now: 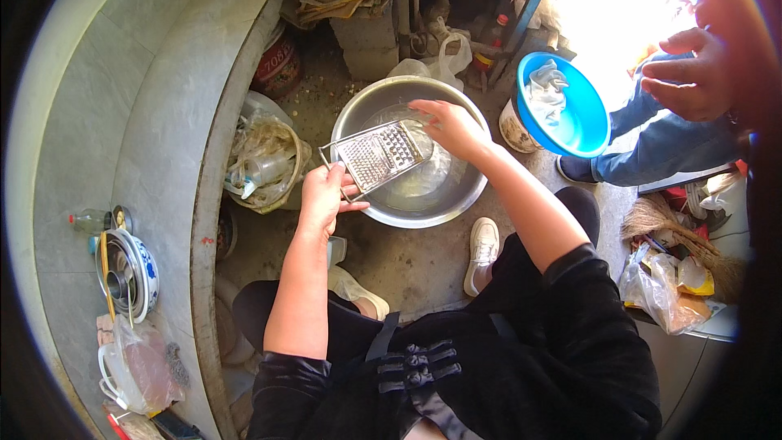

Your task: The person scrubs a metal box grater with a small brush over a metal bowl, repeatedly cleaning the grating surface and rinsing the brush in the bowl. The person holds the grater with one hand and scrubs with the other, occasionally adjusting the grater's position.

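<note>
My left hand [330,192] grips the wire handle of a flat metal grater [382,153], which is held tilted over a large stainless steel basin [421,217]. The grater's perforated face shows, with finer holes towards the handle and larger ones at the far end. Just beyond that end, my right hand [449,125] is over the basin with its fingers apart, partly bent, and I see nothing held in it. Liquid and something pale and translucent [437,174] lie in the basin; what the pale thing is I cannot tell.
Left of the basin stands a lined waste bin [269,165] beside a tiled counter [165,104] with dishes [137,275]. A blue plastic basin [580,122] holding a white cloth [547,91] rests on a bucket [516,128]. Another person's hand [690,73] and legs are at right, near a straw broom [666,223].
</note>
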### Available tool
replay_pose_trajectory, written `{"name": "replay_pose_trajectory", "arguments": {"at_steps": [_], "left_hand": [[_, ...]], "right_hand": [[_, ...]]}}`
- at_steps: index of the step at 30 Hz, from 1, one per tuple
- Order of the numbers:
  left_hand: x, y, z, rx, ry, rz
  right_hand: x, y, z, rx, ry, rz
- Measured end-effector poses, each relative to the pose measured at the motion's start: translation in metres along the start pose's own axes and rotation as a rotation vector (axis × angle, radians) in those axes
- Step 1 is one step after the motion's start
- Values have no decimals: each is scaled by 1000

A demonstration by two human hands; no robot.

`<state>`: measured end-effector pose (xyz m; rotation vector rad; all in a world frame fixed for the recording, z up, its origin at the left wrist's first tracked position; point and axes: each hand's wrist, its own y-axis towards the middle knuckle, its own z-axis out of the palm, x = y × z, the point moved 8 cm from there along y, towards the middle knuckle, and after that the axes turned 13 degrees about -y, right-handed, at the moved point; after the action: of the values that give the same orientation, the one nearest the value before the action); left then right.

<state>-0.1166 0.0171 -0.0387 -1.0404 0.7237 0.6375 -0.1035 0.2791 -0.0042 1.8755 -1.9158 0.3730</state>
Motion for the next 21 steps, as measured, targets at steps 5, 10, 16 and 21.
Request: {"name": "replay_pose_trajectory", "arguments": {"at_steps": [5, 10, 16, 21], "left_hand": [[6, 1, -4, -10, -18, -6], [10, 5, -3, -4, -41, -17], [13, 7, -1, 16, -75, -27], [20, 10, -5, 30, -118, -22]], "right_hand": [[-29, -52, -8, 103, 116, 302], [-30, -83, -11, 133, 122, 377], [-32, -91, -4, 185, 74, 347], [-32, -92, -1, 185, 29, 333]]}}
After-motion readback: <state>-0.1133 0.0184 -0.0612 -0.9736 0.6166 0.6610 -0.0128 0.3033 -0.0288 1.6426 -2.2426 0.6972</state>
